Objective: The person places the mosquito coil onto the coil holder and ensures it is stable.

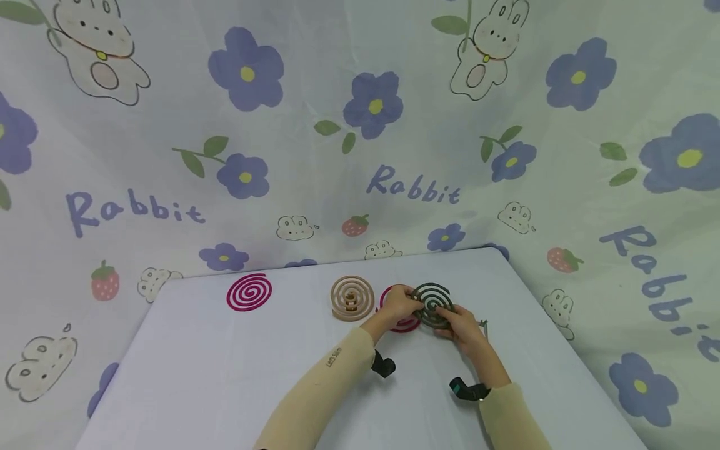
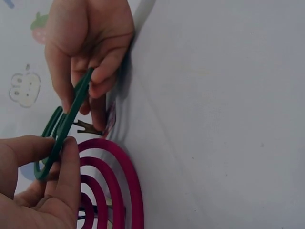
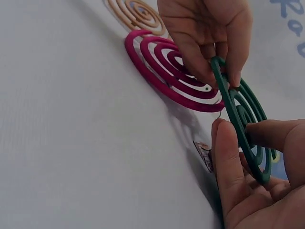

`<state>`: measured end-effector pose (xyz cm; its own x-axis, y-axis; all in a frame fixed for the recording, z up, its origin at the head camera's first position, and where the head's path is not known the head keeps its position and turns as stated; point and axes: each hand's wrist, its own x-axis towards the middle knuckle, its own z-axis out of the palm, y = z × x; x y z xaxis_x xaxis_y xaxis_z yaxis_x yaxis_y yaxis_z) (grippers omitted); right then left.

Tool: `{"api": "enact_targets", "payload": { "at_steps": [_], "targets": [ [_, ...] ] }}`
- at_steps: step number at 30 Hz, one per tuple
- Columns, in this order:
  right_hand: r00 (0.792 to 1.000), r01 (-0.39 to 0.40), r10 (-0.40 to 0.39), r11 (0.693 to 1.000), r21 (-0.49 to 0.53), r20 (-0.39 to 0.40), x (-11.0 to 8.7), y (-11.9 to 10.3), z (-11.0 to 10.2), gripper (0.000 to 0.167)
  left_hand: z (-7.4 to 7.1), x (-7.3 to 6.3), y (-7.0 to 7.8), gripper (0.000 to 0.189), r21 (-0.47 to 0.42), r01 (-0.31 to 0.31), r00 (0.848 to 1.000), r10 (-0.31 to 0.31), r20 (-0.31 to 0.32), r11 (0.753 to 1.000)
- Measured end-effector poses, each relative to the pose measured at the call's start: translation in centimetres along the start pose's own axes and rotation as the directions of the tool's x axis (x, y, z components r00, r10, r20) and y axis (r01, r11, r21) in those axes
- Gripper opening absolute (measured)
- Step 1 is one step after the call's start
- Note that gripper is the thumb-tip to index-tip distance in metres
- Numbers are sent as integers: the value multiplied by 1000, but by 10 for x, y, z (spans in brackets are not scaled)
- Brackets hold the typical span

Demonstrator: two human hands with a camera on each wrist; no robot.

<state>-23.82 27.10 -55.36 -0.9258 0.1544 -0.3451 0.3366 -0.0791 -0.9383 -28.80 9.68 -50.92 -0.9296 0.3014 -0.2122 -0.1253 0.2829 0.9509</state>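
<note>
Both hands hold a dark green mosquito coil (image 1: 431, 285) up over the right part of the table, tilted so it shows edge-on in the left wrist view. My left hand (image 1: 400, 304) pinches its left rim between thumb and fingers. On the opposite side, my right hand (image 1: 464, 326) grips the coil, with the thumb on its face. Close beside the left hand, a magenta mosquito coil (image 2: 136, 191) sits raised above the table, and metal shows beneath it. A small pronged metal piece (image 2: 88, 128) is near the right hand's fingertips.
Left of the hands is a tan mosquito coil (image 1: 335, 306) with a brass-coloured piece at its middle. Another magenta coil (image 1: 250, 292) lies at the far left of the white table (image 1: 225, 375). A printed rabbit-and-flower curtain (image 1: 315, 144) hangs behind and at the right.
</note>
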Motion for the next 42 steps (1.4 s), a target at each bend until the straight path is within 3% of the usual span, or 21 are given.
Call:
{"api": "enact_targets", "payload": {
  "at_steps": [6, 16, 22, 27, 33, 37, 42],
  "targets": [
    [1000, 12, -12, 999, -53, -1, -5, 1, -4, 44, 4, 1, 0, 23, -12, -10, 1000, 11, 19, 1000],
    [999, 36, -40, 993, -114, -33, -16, 4, -18, 45, 18, -1, -3, 25, 69, -37, 999, 36, 15, 997],
    [995, 54, -59, 995, -79, -75, -23, 4, -28, 43, 28, -3, -4, 26, 22, -44, 999, 43, 18, 999],
    [991, 80, -86, 995, -60, -100, -20, 0, -28, 44, 35, -1, -6, 28, -51, -30, 999, 28, -29, 998],
    [991, 72, -75, 997, -32, -113, -12, 2, -27, 42, 45, 2, -11, 30, -21, -64, 992, 61, -114, 998],
    [989, 73, -78, 997, -40, -126, -9, 3, -29, 40, 50, 4, -12, 29, -21, -81, 987, 77, -138, 997],
    [987, 81, -90, 994, -66, -133, -2, 1, -30, 41, 52, 6, -8, 30, -7, -57, 981, 55, -186, 998]
  ]
}}
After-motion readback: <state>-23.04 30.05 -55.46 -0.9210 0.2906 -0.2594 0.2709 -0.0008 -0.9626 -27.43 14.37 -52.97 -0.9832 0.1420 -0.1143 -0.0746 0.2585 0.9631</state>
